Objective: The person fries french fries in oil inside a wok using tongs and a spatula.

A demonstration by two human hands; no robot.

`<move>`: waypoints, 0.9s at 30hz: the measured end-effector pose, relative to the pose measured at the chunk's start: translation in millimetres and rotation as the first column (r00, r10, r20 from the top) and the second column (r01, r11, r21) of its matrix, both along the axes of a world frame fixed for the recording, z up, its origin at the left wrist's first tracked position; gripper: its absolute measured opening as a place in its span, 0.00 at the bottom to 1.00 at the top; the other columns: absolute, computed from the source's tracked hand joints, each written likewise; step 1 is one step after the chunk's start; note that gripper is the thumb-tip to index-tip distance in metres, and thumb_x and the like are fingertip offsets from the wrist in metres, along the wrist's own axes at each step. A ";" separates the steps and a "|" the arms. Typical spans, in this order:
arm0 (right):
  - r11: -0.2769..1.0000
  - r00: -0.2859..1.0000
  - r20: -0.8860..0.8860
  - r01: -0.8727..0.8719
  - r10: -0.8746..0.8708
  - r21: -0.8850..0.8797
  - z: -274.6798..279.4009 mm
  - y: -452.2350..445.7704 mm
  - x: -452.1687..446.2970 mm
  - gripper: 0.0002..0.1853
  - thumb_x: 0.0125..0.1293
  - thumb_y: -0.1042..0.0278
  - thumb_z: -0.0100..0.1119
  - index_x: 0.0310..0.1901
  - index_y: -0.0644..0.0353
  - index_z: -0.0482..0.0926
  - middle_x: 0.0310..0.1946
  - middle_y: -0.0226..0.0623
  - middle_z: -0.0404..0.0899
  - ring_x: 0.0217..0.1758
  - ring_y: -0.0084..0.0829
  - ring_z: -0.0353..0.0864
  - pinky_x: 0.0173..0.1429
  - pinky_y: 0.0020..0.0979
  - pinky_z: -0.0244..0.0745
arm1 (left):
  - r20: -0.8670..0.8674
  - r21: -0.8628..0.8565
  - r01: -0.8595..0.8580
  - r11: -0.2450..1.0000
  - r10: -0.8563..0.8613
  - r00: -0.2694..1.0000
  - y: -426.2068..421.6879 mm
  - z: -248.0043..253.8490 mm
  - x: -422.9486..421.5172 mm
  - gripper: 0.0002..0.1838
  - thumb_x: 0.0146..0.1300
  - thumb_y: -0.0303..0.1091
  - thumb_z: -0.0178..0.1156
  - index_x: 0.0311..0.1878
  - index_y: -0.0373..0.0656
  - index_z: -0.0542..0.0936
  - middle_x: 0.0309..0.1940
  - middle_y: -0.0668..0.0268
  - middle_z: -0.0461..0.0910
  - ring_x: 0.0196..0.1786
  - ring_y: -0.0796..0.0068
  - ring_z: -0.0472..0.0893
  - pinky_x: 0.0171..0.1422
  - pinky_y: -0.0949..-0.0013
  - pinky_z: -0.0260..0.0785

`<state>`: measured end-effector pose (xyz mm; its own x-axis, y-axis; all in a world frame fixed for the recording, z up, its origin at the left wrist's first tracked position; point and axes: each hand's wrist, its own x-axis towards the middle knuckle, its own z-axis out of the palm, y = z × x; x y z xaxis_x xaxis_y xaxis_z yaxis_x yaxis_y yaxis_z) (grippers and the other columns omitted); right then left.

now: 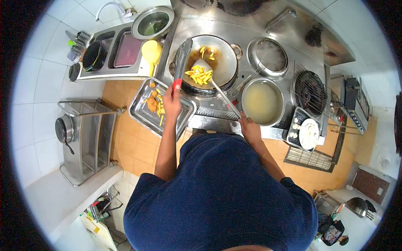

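Observation:
My left hand is closed around the red grip of a pair of tongs, whose dark end reaches up over the left rim of the wok. In my right hand is the long handle of a skimmer. Its head, inside the wok, carries a heap of yellow french fries. A few more fries lie in the brown oil behind it. Below my left hand, a metal tray holds fried pieces and some fries.
Right of the wok stand a pot of yellowish liquid, a lidded pan and a wire rack. A white plate rests on a dark tray at the right. Sinks and a yellow dipper are at the left. Another person is at lower right.

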<state>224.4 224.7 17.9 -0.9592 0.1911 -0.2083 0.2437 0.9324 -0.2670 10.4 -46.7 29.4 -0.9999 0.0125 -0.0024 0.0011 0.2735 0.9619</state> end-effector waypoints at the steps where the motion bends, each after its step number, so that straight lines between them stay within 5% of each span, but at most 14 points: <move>1: 1.000 1.000 -0.021 -0.009 0.009 0.001 -5.1 1.1 2.2 0.25 0.75 0.53 0.47 0.67 0.57 0.69 0.40 0.52 0.84 0.37 0.50 0.86 0.39 0.47 0.82 | -0.002 0.004 -0.002 1.000 0.002 1.000 0.6 1.5 0.4 0.22 0.74 0.43 0.56 0.55 0.30 0.79 0.28 0.66 0.77 0.30 0.80 0.72 0.35 0.73 0.66; 27: 0.999 0.996 -0.079 -0.040 0.040 0.009 -21.6 8.4 9.4 0.26 0.74 0.52 0.50 0.68 0.55 0.69 0.42 0.56 0.83 0.38 0.53 0.85 0.37 0.49 0.82 | -0.009 -0.004 -0.018 1.000 0.018 1.000 -3.8 -3.7 7.5 0.23 0.74 0.45 0.55 0.55 0.32 0.80 0.26 0.69 0.75 0.29 0.81 0.71 0.34 0.73 0.66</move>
